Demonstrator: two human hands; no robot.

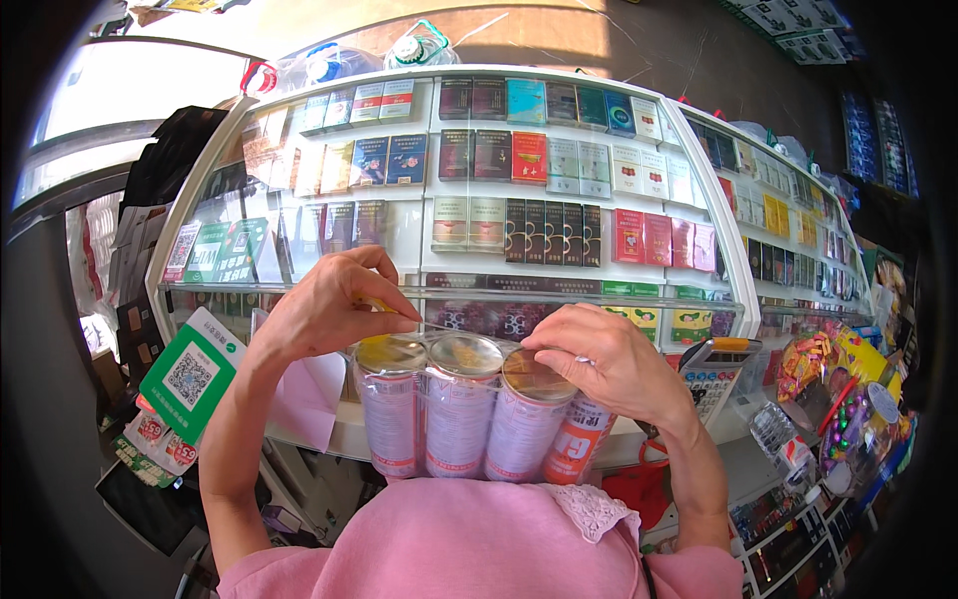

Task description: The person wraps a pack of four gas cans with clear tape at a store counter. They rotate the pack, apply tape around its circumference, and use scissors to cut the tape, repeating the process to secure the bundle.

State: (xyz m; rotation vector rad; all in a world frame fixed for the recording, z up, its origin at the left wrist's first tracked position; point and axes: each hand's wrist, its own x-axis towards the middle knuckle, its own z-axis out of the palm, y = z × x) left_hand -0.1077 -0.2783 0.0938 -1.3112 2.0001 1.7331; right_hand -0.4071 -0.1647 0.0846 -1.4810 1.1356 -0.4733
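Several metal cans (460, 419) in clear plastic film stand upright in a row against the front of the pink top. My left hand (340, 299) pinches the film (441, 333) between thumb and forefinger above the leftmost can. Something yellow shows beneath that hand, partly hidden. My right hand (599, 359) has its fingers bent over the rim of the right-hand can, at the film's edge. An orange and white can (575, 442) at the right end is partly covered by this hand.
A glass-fronted case (449, 191) with rows of cigarette packs stands ahead. A green payment-code card (187, 374) leans at the left. To the right are a calculator (715, 378), a clear plastic bottle (782, 442) and a jar of wrapped sweets (857, 442). Large water bottles (419, 49) stand behind the case.
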